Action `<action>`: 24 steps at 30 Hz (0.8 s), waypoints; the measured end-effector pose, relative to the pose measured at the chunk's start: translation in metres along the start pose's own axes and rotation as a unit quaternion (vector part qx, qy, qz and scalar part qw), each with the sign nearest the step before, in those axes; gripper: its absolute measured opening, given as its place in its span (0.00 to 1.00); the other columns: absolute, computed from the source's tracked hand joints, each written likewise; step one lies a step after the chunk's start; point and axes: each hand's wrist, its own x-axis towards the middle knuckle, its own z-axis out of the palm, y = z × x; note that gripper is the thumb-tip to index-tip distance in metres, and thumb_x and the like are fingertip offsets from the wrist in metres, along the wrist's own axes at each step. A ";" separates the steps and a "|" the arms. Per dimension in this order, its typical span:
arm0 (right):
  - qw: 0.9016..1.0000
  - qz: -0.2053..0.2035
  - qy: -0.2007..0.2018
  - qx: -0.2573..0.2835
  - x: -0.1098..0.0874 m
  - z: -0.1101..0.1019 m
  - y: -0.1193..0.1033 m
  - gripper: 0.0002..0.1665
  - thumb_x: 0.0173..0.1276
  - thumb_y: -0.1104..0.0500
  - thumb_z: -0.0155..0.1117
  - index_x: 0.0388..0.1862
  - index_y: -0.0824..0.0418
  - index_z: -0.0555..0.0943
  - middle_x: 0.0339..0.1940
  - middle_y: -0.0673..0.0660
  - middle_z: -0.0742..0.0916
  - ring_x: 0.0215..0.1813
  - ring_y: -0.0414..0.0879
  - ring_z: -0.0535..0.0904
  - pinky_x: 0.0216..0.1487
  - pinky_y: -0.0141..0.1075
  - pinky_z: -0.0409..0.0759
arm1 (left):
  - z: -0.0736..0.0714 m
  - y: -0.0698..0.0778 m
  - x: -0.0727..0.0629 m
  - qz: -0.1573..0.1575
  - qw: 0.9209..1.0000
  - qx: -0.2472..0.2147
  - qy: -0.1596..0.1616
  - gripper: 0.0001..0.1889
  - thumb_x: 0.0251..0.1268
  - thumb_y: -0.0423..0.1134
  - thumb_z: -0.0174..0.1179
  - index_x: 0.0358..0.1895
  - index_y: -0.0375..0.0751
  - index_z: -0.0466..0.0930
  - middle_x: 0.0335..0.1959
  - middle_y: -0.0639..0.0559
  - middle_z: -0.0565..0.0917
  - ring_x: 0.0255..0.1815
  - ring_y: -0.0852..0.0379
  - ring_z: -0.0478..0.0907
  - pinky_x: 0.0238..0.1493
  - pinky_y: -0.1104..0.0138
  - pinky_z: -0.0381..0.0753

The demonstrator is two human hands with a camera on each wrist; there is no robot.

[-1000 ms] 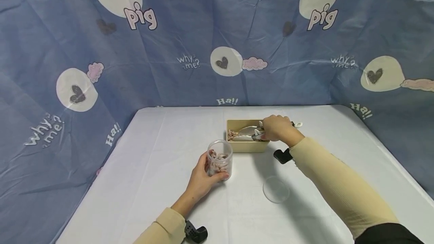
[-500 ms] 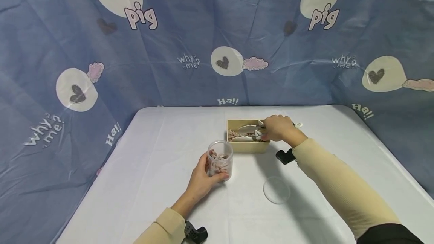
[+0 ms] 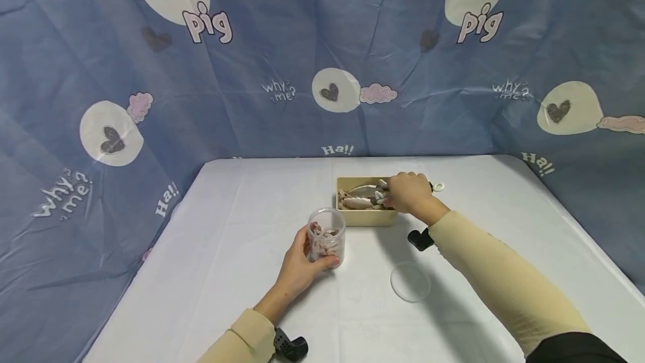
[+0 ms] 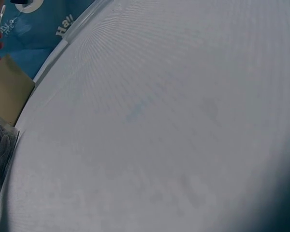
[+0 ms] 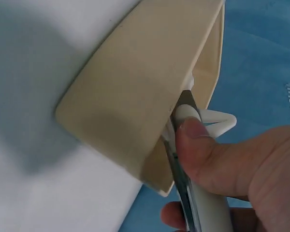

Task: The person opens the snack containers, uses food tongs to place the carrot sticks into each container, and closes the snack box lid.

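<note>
In the head view, my left hand [image 3: 298, 268] grips a clear jar [image 3: 327, 223] standing on the white table, fingers and thumb around its side. Small pinkish-brown pieces [image 3: 325, 246] lie inside it; their kind is unclear. Part of the jar [image 4: 1, 154] shows at the left edge of the left wrist view. My right hand [image 3: 412, 192] holds a pair of tongs [image 3: 356, 203] with white tips, which reach down into a beige box [image 3: 368, 218]. Similar brown pieces show at the box's left end. In the right wrist view, my thumb presses the tongs' handle [image 5: 210, 208] beside the box wall [image 5: 130, 72].
A clear round lid [image 3: 410, 282] lies flat on the table [image 3: 242, 240], right of the jar. The box stands just behind the jar. A blue printed cloth [image 3: 262, 128] hangs behind and beside the table.
The tongs' tips shift inside the box, and my right hand moves slightly left over the last half second. My left hand and the jar stay in place.
</note>
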 end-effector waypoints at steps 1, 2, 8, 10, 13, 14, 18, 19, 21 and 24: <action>1.000 0.000 -0.001 0.001 0.000 0.001 0.000 0.21 0.63 0.46 0.70 0.43 0.63 0.85 0.44 0.63 0.88 0.45 0.60 0.83 0.47 0.55 0.82 | 0.000 0.000 0.000 0.001 1.000 0.000 -0.001 0.49 0.49 0.46 0.77 0.74 0.45 0.59 0.67 0.44 0.74 0.74 0.41 0.66 0.77 0.50 0.64; 1.000 0.001 -0.004 0.003 0.001 0.000 0.000 0.21 0.63 0.46 0.70 0.43 0.63 0.85 0.44 0.63 0.88 0.45 0.60 0.83 0.48 0.55 0.81 | 0.001 -0.001 0.000 0.000 1.000 -0.001 -0.002 0.49 0.49 0.46 0.77 0.73 0.46 0.59 0.67 0.44 0.74 0.74 0.41 0.66 0.77 0.51 0.64; 1.000 -0.002 -0.012 0.019 0.001 -0.001 0.000 0.19 0.61 0.46 0.71 0.39 0.60 0.84 0.43 0.61 0.88 0.44 0.58 0.83 0.45 0.53 0.81 | 0.001 -0.001 0.000 0.002 1.000 -0.003 0.000 0.48 0.49 0.46 0.77 0.73 0.46 0.59 0.67 0.45 0.74 0.74 0.42 0.66 0.77 0.51 0.64; 1.000 -0.002 -0.003 0.026 0.002 0.002 -0.002 0.19 0.61 0.46 0.71 0.41 0.60 0.84 0.43 0.62 0.88 0.44 0.58 0.84 0.43 0.54 0.82 | 0.000 -0.001 0.000 0.001 1.000 -0.003 0.002 0.48 0.48 0.45 0.77 0.73 0.46 0.59 0.67 0.45 0.74 0.74 0.42 0.66 0.77 0.51 0.64; 0.999 0.003 0.016 0.034 0.002 0.005 -0.005 0.19 0.60 0.47 0.72 0.42 0.59 0.83 0.41 0.62 0.88 0.43 0.59 0.85 0.41 0.54 0.83 | 0.000 -0.002 0.000 0.001 1.000 -0.002 0.001 0.48 0.49 0.46 0.77 0.73 0.46 0.59 0.67 0.45 0.74 0.74 0.42 0.66 0.78 0.52 0.64; 0.999 0.005 0.021 0.036 0.001 0.005 -0.006 0.19 0.60 0.47 0.72 0.42 0.58 0.83 0.40 0.62 0.89 0.43 0.58 0.85 0.41 0.53 0.83 | 0.000 -0.002 0.000 0.000 1.000 -0.001 0.001 0.48 0.49 0.46 0.77 0.73 0.46 0.59 0.67 0.45 0.74 0.74 0.42 0.66 0.78 0.52 0.64; 0.999 0.012 0.029 0.038 0.000 0.007 -0.009 0.17 0.60 0.47 0.73 0.38 0.57 0.83 0.38 0.60 0.89 0.41 0.57 0.85 0.40 0.52 0.83 | 0.000 -0.002 0.000 -0.002 1.000 0.003 0.002 0.48 0.49 0.46 0.77 0.73 0.46 0.59 0.67 0.45 0.74 0.74 0.42 0.66 0.78 0.52 0.64; 0.999 0.013 0.031 0.040 0.000 0.008 -0.009 0.17 0.60 0.47 0.73 0.39 0.57 0.83 0.38 0.60 0.89 0.42 0.57 0.85 0.40 0.52 0.84 | 0.000 -0.002 0.000 -0.002 1.000 0.003 0.003 0.48 0.49 0.46 0.77 0.73 0.46 0.59 0.67 0.45 0.74 0.74 0.42 0.67 0.77 0.51 0.64; 0.998 0.014 0.035 0.044 -0.001 0.009 -0.008 0.17 0.60 0.47 0.73 0.40 0.56 0.83 0.38 0.60 0.89 0.42 0.57 0.85 0.40 0.52 0.84 | 0.000 -0.002 -0.001 -0.002 1.000 0.002 0.003 0.48 0.49 0.47 0.77 0.73 0.46 0.59 0.67 0.45 0.74 0.74 0.41 0.66 0.77 0.51 0.64; 0.997 0.014 0.043 0.055 -0.002 0.010 -0.006 0.18 0.60 0.48 0.72 0.46 0.54 0.84 0.40 0.60 0.89 0.43 0.57 0.86 0.39 0.52 0.84 | 0.000 -0.002 0.000 -0.001 1.000 -0.001 0.001 0.48 0.49 0.47 0.77 0.73 0.47 0.59 0.67 0.45 0.74 0.74 0.42 0.66 0.78 0.51 0.64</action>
